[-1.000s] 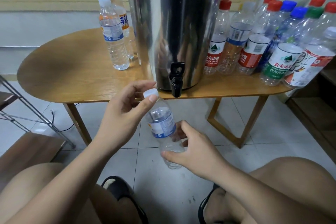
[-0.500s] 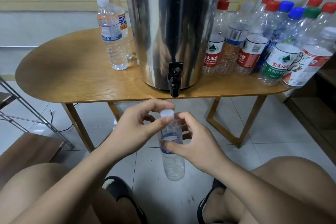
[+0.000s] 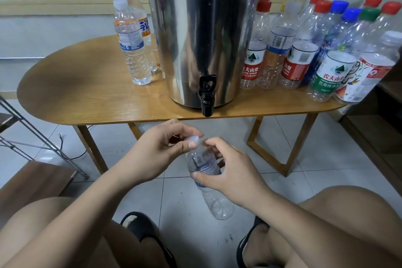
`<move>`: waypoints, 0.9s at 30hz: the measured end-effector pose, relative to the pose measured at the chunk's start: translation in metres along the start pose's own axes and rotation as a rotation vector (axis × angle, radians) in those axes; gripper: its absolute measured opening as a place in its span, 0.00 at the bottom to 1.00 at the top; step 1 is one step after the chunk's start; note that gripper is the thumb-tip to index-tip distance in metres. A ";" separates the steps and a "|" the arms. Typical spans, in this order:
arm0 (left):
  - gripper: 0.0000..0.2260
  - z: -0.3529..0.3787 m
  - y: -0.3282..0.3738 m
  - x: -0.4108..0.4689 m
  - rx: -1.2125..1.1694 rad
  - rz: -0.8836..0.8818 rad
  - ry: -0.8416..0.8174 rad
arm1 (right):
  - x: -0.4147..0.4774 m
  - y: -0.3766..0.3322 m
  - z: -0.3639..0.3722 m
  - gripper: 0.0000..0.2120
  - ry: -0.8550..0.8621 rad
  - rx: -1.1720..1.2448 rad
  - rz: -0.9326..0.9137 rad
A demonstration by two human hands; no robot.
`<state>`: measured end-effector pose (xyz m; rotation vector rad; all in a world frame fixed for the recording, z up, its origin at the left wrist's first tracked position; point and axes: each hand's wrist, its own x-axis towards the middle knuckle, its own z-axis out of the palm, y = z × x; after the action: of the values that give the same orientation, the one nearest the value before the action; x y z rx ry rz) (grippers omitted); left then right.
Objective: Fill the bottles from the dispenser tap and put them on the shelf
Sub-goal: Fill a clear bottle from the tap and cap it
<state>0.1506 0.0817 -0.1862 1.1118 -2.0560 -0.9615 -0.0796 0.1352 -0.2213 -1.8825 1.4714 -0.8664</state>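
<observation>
Losing the cap [image 3: 194, 139] seems the main risk: it is small, and if the pinch slips it can drop to the floor and roll under the bench [image 3: 87, 98]. The thin, empty bottle [image 3: 204, 164] may also buckle if squeezed hard. The left hand [image 3: 161, 150] pinches the cap between thumb and curled fingers. The right hand [image 3: 230, 169] wraps the bottle at its label, holding it slightly tilted below the bench edge, near the tap [image 3: 206, 98].

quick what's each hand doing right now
Left hand: closed, pinching the white cap of the clear bottle.
Right hand: closed, gripping that bottle around its label.
</observation>
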 end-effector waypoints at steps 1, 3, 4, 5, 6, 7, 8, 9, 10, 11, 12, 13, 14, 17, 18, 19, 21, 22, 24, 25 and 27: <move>0.09 0.001 -0.001 0.001 0.030 0.004 0.024 | 0.001 0.001 0.000 0.30 0.009 -0.033 -0.008; 0.12 0.004 -0.002 0.002 0.097 -0.011 0.085 | 0.002 0.003 0.001 0.30 0.026 -0.085 -0.025; 0.14 0.006 -0.002 0.002 0.135 -0.025 0.124 | 0.002 0.004 0.001 0.30 0.035 -0.108 -0.035; 0.17 0.009 -0.003 0.003 0.167 -0.042 0.164 | 0.002 0.004 0.001 0.29 0.040 -0.126 -0.044; 0.19 0.011 -0.004 0.004 0.186 -0.053 0.195 | 0.002 0.005 0.001 0.29 0.041 -0.137 -0.052; 0.21 0.013 -0.007 0.004 0.202 -0.053 0.210 | 0.003 0.005 0.002 0.29 0.038 -0.143 -0.058; 0.23 0.013 -0.009 0.004 0.221 -0.036 0.210 | 0.003 0.006 0.002 0.29 0.035 -0.145 -0.061; 0.23 0.012 -0.009 0.004 0.234 -0.010 0.197 | 0.004 0.006 0.002 0.29 0.033 -0.141 -0.060; 0.22 0.010 -0.008 0.003 0.227 0.012 0.166 | 0.004 0.007 0.002 0.29 0.032 -0.134 -0.055; 0.21 0.007 -0.006 0.002 0.190 0.025 0.117 | 0.005 0.008 0.002 0.29 0.035 -0.127 -0.048; 0.20 0.004 -0.003 0.002 0.128 0.027 0.061 | 0.006 0.008 0.001 0.30 0.039 -0.120 -0.042; 0.19 0.002 -0.001 0.001 0.059 0.026 0.014 | 0.007 0.009 0.001 0.30 0.042 -0.116 -0.037; 0.18 0.000 -0.001 0.000 0.005 0.026 -0.018 | 0.008 0.009 -0.001 0.30 0.043 -0.113 -0.035; 0.14 -0.003 -0.004 0.002 -0.030 0.020 -0.038 | 0.009 0.011 -0.001 0.30 0.032 -0.122 -0.032; 0.13 -0.003 -0.005 0.003 -0.024 0.012 -0.023 | 0.008 0.011 -0.001 0.30 0.027 -0.128 -0.032; 0.13 -0.003 -0.006 0.003 -0.015 0.000 0.005 | 0.008 0.012 0.000 0.30 0.023 -0.135 -0.031; 0.14 0.000 -0.008 0.005 0.015 -0.017 0.091 | 0.008 0.013 0.003 0.30 0.017 -0.144 -0.029; 0.14 0.001 -0.010 0.007 0.029 -0.021 0.134 | 0.009 0.013 0.004 0.30 0.017 -0.147 -0.026; 0.12 0.000 -0.012 0.012 0.057 -0.023 0.204 | 0.012 0.015 0.006 0.30 0.018 -0.142 -0.015; 0.11 -0.003 -0.013 0.015 0.088 -0.018 0.236 | 0.014 0.017 0.007 0.30 0.022 -0.129 -0.004; 0.10 -0.011 -0.018 0.022 0.161 -0.018 0.301 | 0.018 0.022 0.008 0.30 0.044 -0.085 0.026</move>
<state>0.1569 0.0522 -0.1913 1.2746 -1.9032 -0.6012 -0.0830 0.1139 -0.2410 -1.9129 1.5785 -0.8501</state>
